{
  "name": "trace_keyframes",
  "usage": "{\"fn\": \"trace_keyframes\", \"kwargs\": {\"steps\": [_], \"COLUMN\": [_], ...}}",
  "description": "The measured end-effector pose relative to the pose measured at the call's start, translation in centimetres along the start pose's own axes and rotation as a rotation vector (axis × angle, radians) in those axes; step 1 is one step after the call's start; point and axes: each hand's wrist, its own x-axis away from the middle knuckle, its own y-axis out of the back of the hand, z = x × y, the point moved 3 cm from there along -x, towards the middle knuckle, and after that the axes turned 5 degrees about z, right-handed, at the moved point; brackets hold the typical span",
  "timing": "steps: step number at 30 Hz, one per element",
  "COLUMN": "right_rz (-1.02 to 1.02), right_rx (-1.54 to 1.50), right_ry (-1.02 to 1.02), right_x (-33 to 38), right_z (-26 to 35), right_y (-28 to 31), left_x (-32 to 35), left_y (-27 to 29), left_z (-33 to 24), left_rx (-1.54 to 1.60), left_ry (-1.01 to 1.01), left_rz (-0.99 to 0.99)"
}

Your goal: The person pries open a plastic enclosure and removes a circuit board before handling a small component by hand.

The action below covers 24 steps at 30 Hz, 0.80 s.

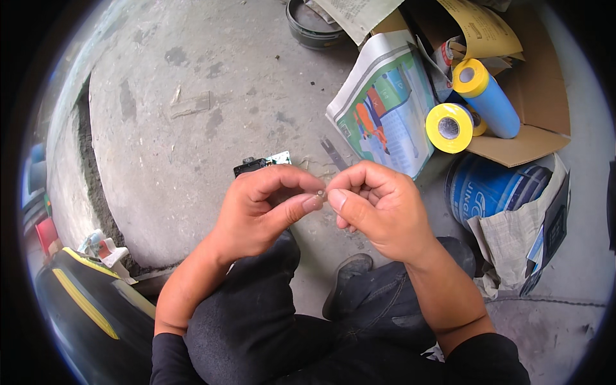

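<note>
Above my knees, my left hand (256,208) pinches a tiny pale, shiny piece (320,193) between thumb and forefinger. It is too small for me to tell its kind. My right hand (382,208) comes up against it from the other side, thumb and forefinger pressed together and the other fingers curled in. Whatever those fingertips hold, if anything, cannot be made out. Just beyond my left hand, on the concrete floor, lies a small black device (249,167) with a green-and-white circuit board (280,158) showing; my hand covers part of it.
At the right, a cardboard box (542,83) holds papers and blue film rolls (494,106) with yellow ends. A printed colourful sheet (388,106) leans beside it. Nearer stands a blue bucket (481,192). A round dark tub (311,29) sits far off. A black-and-yellow object (90,308) is at lower left.
</note>
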Motion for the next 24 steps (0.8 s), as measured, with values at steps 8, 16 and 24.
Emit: {"fn": "trace_keyframes", "kwargs": {"steps": [8,16,24], "right_rz": [0.012,0.011,0.015], "right_rx": [0.069,0.209,0.157], "right_ry": [-0.135,-0.060,-0.090], "right_x": [-0.6,-0.8,-0.8], "right_z": [0.3,-0.9,-0.9], "right_y": [-0.1,0.0,0.0], "left_x": [-0.2,-0.2,0.0], "left_y": [0.1,-0.1,0.1], "left_z": [-0.8,-0.9,0.0], "left_rx": [-0.423,-0.558,-0.344], "left_ry": [-0.174,-0.231,0.026], "left_rz": [-0.006,-0.002,0.021]}}
